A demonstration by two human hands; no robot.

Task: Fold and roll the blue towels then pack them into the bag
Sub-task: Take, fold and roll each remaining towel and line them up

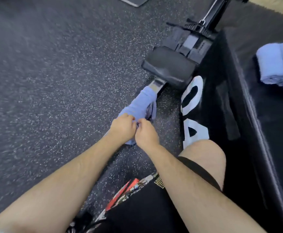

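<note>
A light blue towel [141, 102] lies bunched along the rail of a rowing machine, just below its black seat. My left hand [123, 127] and my right hand [145, 133] are side by side at the towel's near end, both with fingers curled into the cloth. Rolled blue towels [277, 64] sit stacked on top of a black padded box at the right edge. No bag can be made out clearly; the picture is blurred by motion.
The rowing machine seat [168, 68] and its rail run up toward the top right. A black box [221, 98] with large white letters stands right of the rail. Speckled dark rubber floor [53, 81] fills the left. My bare knee [203, 158] is beside the box.
</note>
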